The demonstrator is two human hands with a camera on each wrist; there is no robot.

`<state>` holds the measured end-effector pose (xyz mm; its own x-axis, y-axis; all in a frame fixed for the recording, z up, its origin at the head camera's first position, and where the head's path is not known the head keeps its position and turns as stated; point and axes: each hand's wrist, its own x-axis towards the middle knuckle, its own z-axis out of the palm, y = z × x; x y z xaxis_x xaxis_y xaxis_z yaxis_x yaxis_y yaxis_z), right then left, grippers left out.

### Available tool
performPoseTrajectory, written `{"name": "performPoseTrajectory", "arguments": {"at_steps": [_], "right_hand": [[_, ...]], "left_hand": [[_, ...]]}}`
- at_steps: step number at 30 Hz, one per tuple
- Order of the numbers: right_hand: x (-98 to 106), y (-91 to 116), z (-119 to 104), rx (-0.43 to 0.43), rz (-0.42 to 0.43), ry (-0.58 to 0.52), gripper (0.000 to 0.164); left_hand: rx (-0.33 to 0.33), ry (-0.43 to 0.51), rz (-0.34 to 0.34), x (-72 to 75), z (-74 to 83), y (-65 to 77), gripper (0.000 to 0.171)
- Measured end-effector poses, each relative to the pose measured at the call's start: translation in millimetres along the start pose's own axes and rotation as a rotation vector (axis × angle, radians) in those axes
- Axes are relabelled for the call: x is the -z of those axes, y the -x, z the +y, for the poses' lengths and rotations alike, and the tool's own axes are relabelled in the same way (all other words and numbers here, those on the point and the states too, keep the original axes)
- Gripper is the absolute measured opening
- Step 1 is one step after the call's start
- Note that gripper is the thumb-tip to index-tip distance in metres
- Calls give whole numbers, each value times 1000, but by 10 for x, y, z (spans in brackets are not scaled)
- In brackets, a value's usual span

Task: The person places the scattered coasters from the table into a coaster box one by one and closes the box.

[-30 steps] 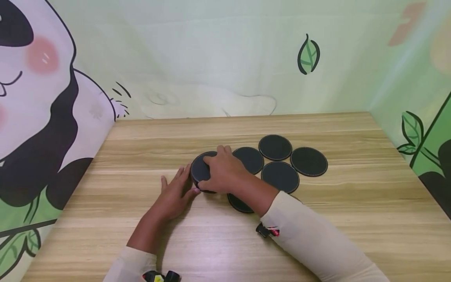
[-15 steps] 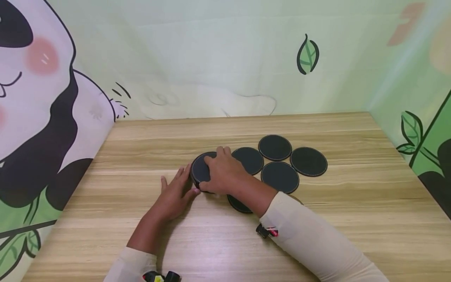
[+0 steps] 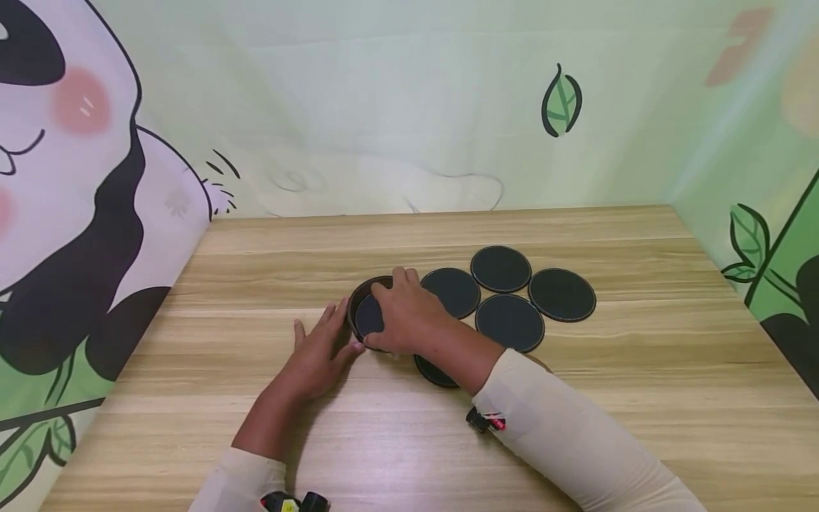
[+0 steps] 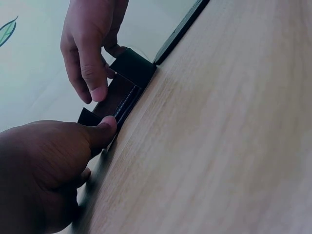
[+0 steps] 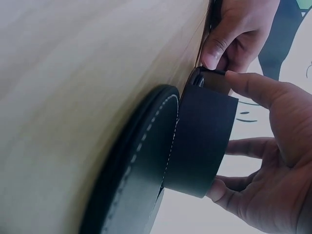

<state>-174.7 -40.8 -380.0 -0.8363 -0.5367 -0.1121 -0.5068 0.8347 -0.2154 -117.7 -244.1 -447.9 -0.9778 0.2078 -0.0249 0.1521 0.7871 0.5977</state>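
A round black coaster holder (image 3: 354, 304) stands on the table between both hands, with a black coaster (image 3: 367, 317) low inside it. The holder's wall (image 5: 202, 139) has a cut-out, seen in the wrist views. My left hand (image 3: 322, 359) holds the holder's left side, thumb at the front and fingers along the wall. Over the holder reaches my right hand (image 3: 412, 313), fingers spread from near rim to far rim, hiding the holder's right part. In the right wrist view, the right thumb (image 5: 253, 87) is right at the rim.
Several black stitched coasters lie flat to the right: one beside the holder (image 3: 451, 291), a back one (image 3: 500, 269), a middle one (image 3: 510, 323), a right one (image 3: 562, 294), and a front one (image 3: 431, 370) partly under the right forearm. A printed cloth backdrop (image 3: 352, 107) borders the wooden table (image 3: 384, 441).
The coaster at the top of the holder has dropped down inside it, so the inner wall now shows. Both hands stay nearly in place.
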Motion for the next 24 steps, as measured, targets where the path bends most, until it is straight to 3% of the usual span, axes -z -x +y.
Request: {"name": "performPoseTrajectory", "arguments": {"at_steps": [16, 24], "right_hand": [[75, 87, 154, 18, -18, -114, 81], [207, 173, 281, 14, -7, -194, 80]], "left_hand": [[-10, -11, 1, 5, 5, -4, 84], [-4, -8, 0, 8, 15, 0, 85]]}}
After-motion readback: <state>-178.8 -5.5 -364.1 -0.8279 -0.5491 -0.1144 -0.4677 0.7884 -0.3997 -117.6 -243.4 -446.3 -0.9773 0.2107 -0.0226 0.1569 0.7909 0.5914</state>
